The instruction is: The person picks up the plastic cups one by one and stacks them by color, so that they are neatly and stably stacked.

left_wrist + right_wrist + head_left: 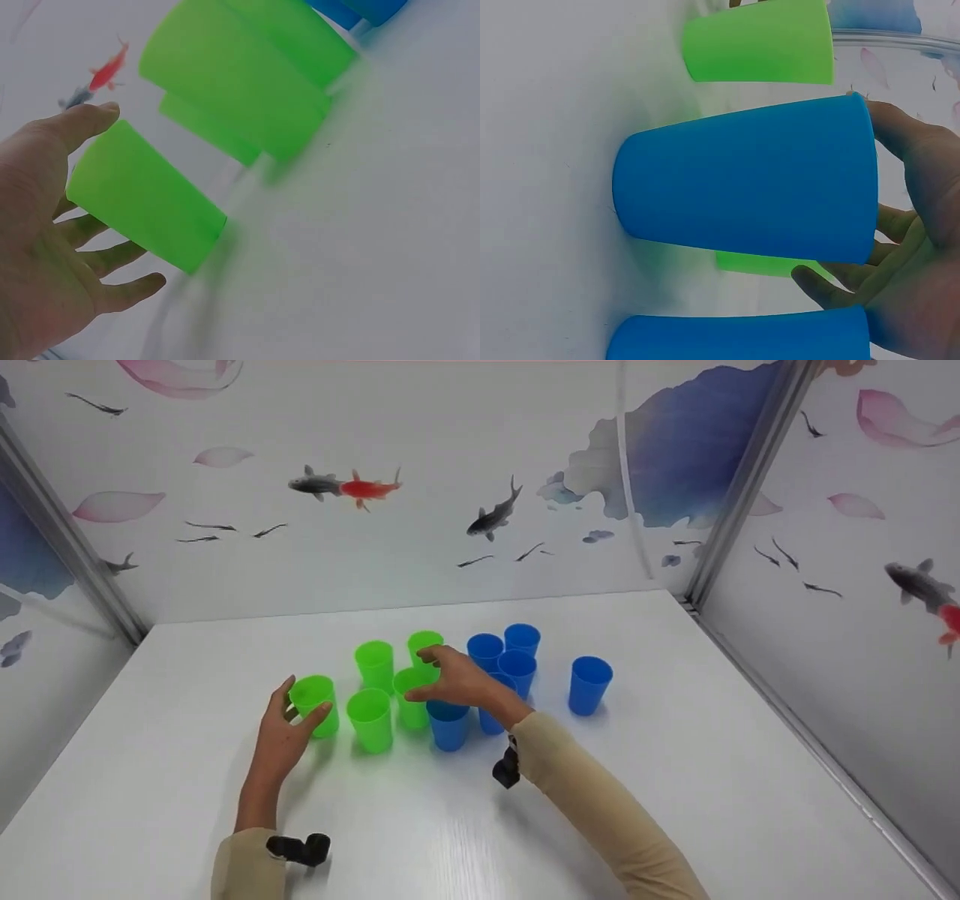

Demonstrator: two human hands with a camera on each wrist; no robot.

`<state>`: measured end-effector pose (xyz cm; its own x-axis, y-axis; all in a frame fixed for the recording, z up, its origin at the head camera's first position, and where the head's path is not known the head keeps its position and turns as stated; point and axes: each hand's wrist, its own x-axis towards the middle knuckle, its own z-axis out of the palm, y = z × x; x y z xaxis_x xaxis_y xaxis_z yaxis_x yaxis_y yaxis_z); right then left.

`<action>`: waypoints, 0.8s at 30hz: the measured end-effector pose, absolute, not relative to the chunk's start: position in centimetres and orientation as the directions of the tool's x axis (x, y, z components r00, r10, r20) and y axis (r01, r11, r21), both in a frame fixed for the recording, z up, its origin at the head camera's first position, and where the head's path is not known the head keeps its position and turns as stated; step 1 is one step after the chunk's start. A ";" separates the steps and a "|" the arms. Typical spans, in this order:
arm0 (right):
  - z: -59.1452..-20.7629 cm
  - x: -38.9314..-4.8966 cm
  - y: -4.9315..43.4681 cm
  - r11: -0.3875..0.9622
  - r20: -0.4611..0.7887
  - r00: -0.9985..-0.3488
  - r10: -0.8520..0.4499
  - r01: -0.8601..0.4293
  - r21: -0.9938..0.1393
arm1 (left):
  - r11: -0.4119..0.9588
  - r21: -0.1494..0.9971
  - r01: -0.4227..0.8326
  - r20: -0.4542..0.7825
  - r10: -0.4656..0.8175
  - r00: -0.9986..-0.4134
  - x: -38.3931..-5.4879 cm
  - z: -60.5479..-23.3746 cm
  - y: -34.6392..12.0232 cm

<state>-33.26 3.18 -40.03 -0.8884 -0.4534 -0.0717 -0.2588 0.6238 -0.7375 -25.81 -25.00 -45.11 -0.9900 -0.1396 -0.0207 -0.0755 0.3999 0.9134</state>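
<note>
front blue cup (449,732), rim partly behind right hand (461,681), contact unclear

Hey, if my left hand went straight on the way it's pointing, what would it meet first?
Most likely the leftmost green cup, which stands between the thumb and fingers of your left hand; whether they touch it, I can't tell.

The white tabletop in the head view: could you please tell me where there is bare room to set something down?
The white tabletop is bare right of the outlying tapered blue plastic cup, left of the left hand, and between the beige sleeves. Crowded: the middle, where green plastic cups and other blue cups cluster around the right hand.
</note>
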 end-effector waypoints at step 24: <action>-39.0 -33.8 2.4 0.665 -0.081 -0.866 -0.494 -0.317 -0.676 | 0.261 0.965 -0.026 0.017 -0.164 -0.986 -26.2 -45.8 -25.0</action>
